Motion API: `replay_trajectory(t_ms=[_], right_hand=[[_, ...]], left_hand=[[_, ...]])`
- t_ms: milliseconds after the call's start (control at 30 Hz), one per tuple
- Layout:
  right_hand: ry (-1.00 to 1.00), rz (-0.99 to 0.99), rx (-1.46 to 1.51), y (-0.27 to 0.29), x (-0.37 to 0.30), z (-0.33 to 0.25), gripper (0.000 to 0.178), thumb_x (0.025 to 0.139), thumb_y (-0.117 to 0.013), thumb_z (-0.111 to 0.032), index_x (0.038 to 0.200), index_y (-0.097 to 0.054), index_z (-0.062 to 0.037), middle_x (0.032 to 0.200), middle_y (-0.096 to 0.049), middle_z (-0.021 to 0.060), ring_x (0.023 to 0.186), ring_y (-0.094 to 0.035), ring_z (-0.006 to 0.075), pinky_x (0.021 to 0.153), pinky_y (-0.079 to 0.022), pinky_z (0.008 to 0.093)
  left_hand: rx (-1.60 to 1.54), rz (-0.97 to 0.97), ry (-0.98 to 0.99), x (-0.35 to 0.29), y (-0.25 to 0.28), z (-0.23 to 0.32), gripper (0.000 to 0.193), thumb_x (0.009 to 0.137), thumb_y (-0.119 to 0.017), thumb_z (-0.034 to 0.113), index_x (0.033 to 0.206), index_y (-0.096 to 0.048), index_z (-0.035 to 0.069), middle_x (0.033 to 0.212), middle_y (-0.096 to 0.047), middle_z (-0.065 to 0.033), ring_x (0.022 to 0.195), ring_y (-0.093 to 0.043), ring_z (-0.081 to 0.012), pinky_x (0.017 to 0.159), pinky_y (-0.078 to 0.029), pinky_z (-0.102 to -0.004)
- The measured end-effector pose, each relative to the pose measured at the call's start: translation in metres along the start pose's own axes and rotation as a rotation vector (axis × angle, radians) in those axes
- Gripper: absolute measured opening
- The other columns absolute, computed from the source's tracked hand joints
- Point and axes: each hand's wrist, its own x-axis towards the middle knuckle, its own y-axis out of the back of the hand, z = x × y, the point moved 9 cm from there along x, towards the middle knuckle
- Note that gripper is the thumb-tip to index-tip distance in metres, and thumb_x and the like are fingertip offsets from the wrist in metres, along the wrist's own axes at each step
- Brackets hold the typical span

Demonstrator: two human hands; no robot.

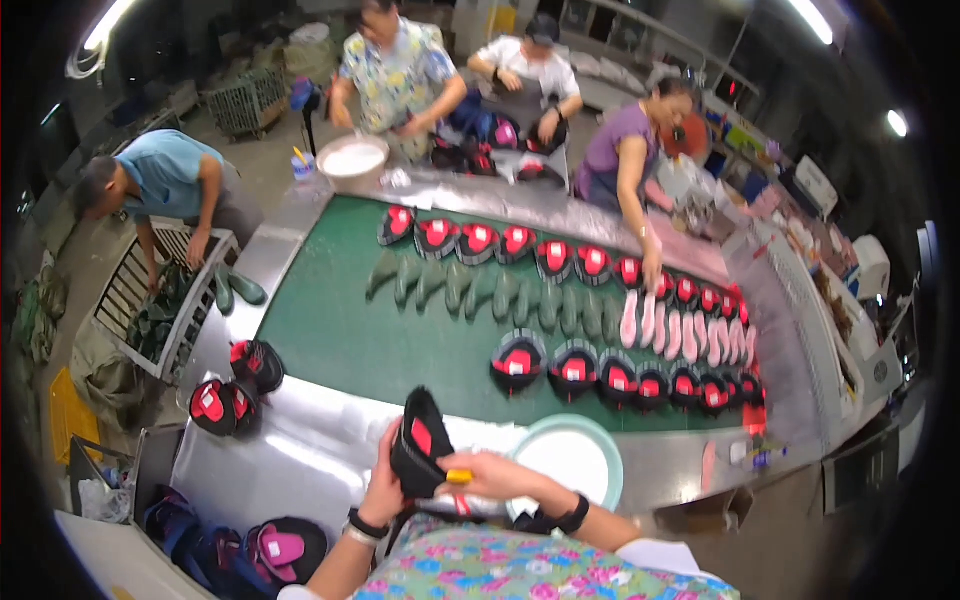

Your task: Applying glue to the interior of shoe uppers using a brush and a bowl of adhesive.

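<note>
My left hand [383,484] is closed on the side of a black shoe upper [415,460] with a red patch inside, tilted up in front of me. Against its right edge, my right hand [497,475] grips a small yellow-handled tool [459,477]; the working end is hidden. Just beyond my right wrist stands a pale green basin [614,452] of white liquid. Ahead, on a green conveyor belt [345,340], lie black and red uppers [574,370] in near and far rows. Dark green foot-shaped lasts [550,305] and pink insoles [675,332] lie between them.
A metal ledge [330,440] borders the belt, with more uppers [222,405] at its left. A person [175,180] bends over a crate of lasts. Across the belt, a person in purple [625,160] reaches over the insoles. Two others work at the far end near another basin [352,162].
</note>
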Motion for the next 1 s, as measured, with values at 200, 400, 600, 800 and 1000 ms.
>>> replay_trajectory(t_ms=[200,400,600,800,1000], right_hand=[[-0.192,0.676,0.119,0.064,-0.112,0.057,0.022,0.093,-0.056,-0.017,0.105,-0.065,-0.0008,0.104,-0.067,0.0094,0.090,-0.063,0.0187,0.081,-0.049,0.0296],[-0.723,1.320,0.111,0.070,-0.279,0.175,0.028,0.086,-0.065,-0.030,0.080,-0.068,-0.0027,0.074,-0.065,0.0119,0.067,-0.062,0.0231,0.066,-0.048,0.0341],[-0.800,1.288,0.062,0.040,-0.325,0.221,0.023,0.077,-0.073,-0.024,0.086,-0.072,-0.0034,0.075,-0.068,0.0161,0.069,-0.068,0.0243,0.064,-0.052,0.0322],[-0.826,1.262,0.051,0.024,-0.312,0.240,0.022,0.074,-0.075,-0.015,0.092,-0.071,-0.0030,0.082,-0.070,0.0142,0.073,-0.068,0.0208,0.068,-0.053,0.0285],[-0.814,1.221,-0.019,0.017,-0.302,0.245,0.020,0.074,-0.074,-0.013,0.092,-0.071,-0.0047,0.088,-0.068,0.0164,0.078,-0.067,0.0306,0.070,-0.053,0.0334]], left_hand=[[-0.328,0.054,0.263,-0.049,-0.013,-0.035,0.070,0.080,-0.061,-0.004,0.142,-0.030,0.003,0.135,-0.048,-0.0126,0.119,-0.049,-0.0198,0.102,-0.039,-0.0333],[0.134,-0.421,0.512,-0.093,-0.063,-0.003,0.047,0.084,-0.066,0.005,0.128,-0.050,-0.002,0.120,-0.060,-0.0075,0.105,-0.059,-0.0154,0.093,-0.046,-0.0303],[0.017,-0.697,0.863,-0.106,-0.084,0.008,0.049,0.085,-0.059,-0.004,0.132,-0.046,0.001,0.123,-0.058,-0.0088,0.111,-0.056,-0.0197,0.098,-0.043,-0.0326],[0.100,-0.519,0.623,-0.110,-0.047,-0.065,0.055,0.088,-0.054,-0.001,0.140,-0.034,0.003,0.139,-0.044,-0.0105,0.127,-0.043,-0.0240,0.106,-0.036,-0.0390],[-0.403,-0.092,0.811,-0.088,-0.098,-0.121,0.058,0.093,-0.051,0.007,0.144,-0.025,0.013,0.141,-0.040,-0.0092,0.129,-0.040,-0.0240,0.108,-0.034,-0.0394]])
